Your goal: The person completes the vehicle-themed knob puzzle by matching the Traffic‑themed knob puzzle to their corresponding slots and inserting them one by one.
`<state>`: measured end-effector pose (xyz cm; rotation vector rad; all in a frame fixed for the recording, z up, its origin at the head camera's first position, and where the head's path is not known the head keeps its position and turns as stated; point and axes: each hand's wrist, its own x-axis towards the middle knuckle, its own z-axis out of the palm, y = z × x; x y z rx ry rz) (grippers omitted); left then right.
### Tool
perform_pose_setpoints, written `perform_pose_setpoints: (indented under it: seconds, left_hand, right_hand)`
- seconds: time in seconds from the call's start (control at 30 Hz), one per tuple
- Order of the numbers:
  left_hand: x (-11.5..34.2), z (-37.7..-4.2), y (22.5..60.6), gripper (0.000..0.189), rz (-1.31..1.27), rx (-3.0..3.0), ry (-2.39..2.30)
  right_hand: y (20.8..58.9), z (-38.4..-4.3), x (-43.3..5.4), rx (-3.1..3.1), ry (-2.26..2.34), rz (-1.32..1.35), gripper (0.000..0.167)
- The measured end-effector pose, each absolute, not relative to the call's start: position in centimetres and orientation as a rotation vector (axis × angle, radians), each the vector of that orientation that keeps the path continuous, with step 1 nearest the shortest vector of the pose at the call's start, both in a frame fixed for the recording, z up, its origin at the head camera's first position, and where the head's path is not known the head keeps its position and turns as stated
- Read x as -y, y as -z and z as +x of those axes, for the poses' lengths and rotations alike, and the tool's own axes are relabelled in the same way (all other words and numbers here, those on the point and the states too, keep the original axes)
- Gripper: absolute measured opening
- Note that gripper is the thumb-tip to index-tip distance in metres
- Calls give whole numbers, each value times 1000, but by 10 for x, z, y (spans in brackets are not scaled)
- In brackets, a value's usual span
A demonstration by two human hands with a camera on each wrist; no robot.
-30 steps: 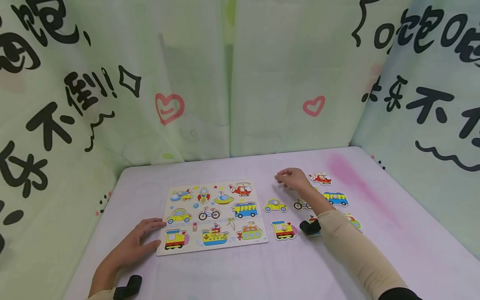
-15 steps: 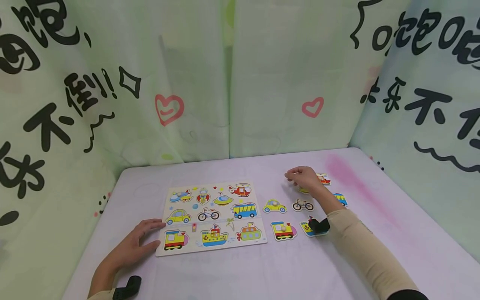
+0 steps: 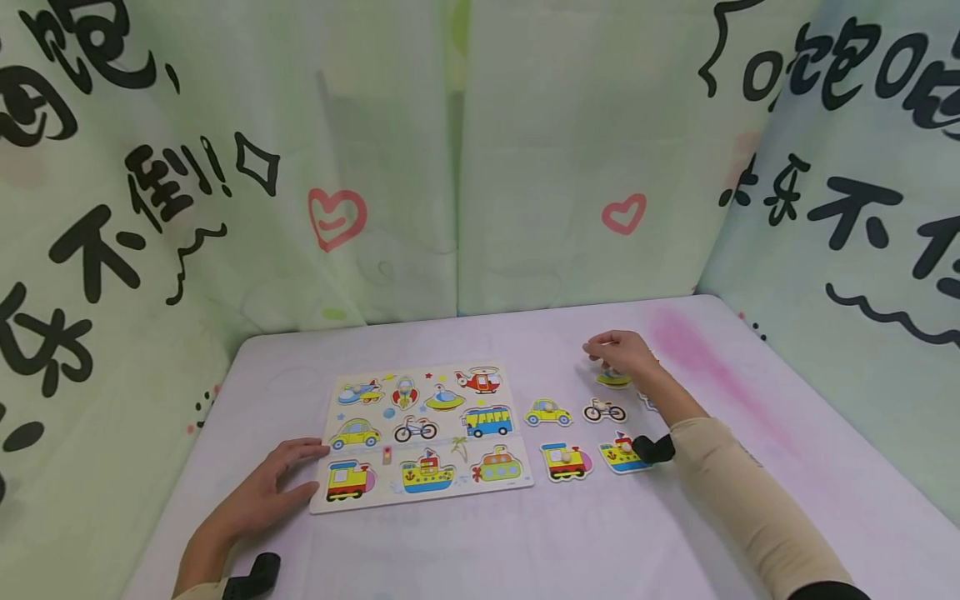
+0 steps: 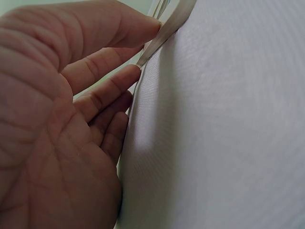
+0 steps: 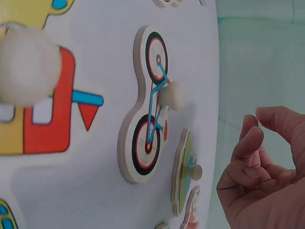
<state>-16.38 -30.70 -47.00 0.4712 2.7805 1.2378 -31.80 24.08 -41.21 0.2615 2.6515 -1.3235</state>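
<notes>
at the near side of the table (image 3: 420,558), the left hand (image 3: 266,483) is with its fingers extended and relaxed; thumb and fingertips touch the left edge of the flat picture board (image 3: 386,490), close to its near left corner. this board lies nearer to the left edge of the table than to the right one, and shows three rows of coloured vehicles.

just beside the right edge of the board lie the loose pieces, flat: first the train piece (image 3: 566,462) and, to its right, the ship piece (image 3: 622,456), partly covered by a black wrist device (image 3: 654,450). farther are the car piece (image 3: 547,412) and the bicycle piece (image 3: 603,411), which carries a round knob (image 5: 172,96).

farther again is the saucer piece (image 3: 613,379). the right hand (image 3: 621,350) is above and just beyond it, toward the far right corner of the table; its fingers are loosely bent and grip nothing.

behind the far edge hangs a pale green curtain (image 3: 525,125) with two red hearts.
</notes>
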Motion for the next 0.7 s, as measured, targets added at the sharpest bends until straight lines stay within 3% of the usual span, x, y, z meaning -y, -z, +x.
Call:
perform_pose_setpoints:
  seconds: [0.7]
  left_hand:
    - [309, -165, 472, 44, 510, -2839, -1159]
  right_hand:
    - [418, -310, -281, -2718, 1344, 215, 49]
